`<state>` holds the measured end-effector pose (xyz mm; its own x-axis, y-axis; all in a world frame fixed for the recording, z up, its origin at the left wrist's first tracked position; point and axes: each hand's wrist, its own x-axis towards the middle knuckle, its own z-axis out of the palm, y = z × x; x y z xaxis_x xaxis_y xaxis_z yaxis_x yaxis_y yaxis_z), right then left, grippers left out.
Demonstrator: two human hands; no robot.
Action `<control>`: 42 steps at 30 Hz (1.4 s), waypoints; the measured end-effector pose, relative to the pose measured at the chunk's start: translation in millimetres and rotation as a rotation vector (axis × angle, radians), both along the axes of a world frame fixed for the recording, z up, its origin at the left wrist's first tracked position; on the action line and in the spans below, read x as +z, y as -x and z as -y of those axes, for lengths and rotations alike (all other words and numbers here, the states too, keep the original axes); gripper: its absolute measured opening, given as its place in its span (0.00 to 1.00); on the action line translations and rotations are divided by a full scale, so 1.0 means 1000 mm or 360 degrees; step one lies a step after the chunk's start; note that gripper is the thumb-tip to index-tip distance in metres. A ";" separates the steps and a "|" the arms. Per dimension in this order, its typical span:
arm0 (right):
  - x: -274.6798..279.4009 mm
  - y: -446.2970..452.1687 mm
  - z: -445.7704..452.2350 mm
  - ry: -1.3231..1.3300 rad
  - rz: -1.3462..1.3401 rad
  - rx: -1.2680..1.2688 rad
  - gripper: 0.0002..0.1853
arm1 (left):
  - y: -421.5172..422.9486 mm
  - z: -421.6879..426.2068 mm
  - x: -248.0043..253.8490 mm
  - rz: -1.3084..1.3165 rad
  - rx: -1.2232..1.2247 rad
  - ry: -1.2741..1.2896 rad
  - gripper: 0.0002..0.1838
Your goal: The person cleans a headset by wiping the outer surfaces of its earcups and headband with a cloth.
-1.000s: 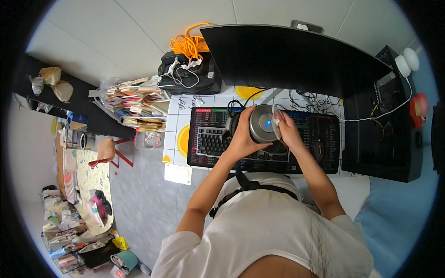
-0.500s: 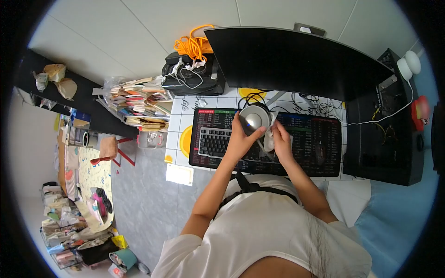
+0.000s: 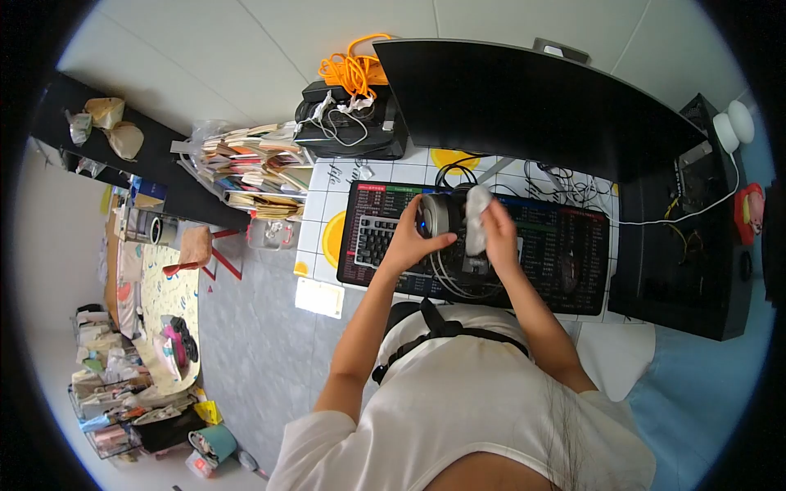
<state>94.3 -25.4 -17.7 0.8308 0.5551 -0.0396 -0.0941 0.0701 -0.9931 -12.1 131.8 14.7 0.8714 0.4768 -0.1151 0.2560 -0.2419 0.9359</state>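
My left hand (image 3: pixel 407 245) is wrapped round a pair of headphones (image 3: pixel 443 215) with a silver outer cup and a small blue light. The headphones are raised over the desk mat, with a thin curved band or cable below them. A crumpled white wipe (image 3: pixel 476 219) is held in my right hand (image 3: pixel 500 238), close beside the dark inner side of the headphones. Whether the wipe touches them I cannot tell. Under my left hand lies a keyboard (image 3: pixel 376 243), partly hidden.
A wide black monitor (image 3: pixel 532 102) stands behind, above tangled black cables (image 3: pixel 557 182). On the right are a mouse (image 3: pixel 571 271) on the dark mat (image 3: pixel 589 290) and a black computer case (image 3: pixel 684 270). At left stand a printer-like black box (image 3: pixel 352 139) and stacked papers (image 3: pixel 254 168).
The headphones have turned, so the round silver face now shows more from its side. My right hand and the wipe have risen slightly. The whole view has shifted a little.
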 end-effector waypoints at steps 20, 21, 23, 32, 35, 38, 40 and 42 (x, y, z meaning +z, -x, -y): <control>0.058 0.020 -0.020 -0.0089 0.0731 0.0423 0.20 | 0.004 0.010 -0.012 0.0410 0.0150 -0.0249 0.55; 0.062 0.021 -0.025 -0.0138 0.0727 0.0410 0.20 | 0.003 0.012 -0.008 0.0471 0.0117 -0.0238 0.55; 0.055 0.018 -0.033 -0.0181 0.0731 0.0359 0.19 | 0.006 0.012 0.002 0.0437 0.0083 -0.0222 0.56; 0.036 0.009 -0.031 0.0138 0.0398 0.0209 0.13 | 0.003 0.020 0.006 0.0490 0.0096 -0.0379 0.57; 0.047 0.029 -0.018 -0.0066 0.0625 0.0120 0.14 | 0.003 0.012 0.009 0.0470 0.0206 -0.0321 0.57; 0.038 0.028 0.002 0.0072 0.0888 0.0289 0.15 | 0.006 0.007 0.003 0.0464 0.0223 -0.0311 0.58; 0.037 0.029 0.010 0.0032 0.0905 0.0350 0.15 | 0.010 0.002 0.001 0.0490 0.0248 -0.0136 0.58; 0.040 0.028 0.011 0.0083 0.0773 0.0303 0.16 | 0.009 0.003 0.004 0.0544 0.0283 0.0152 0.58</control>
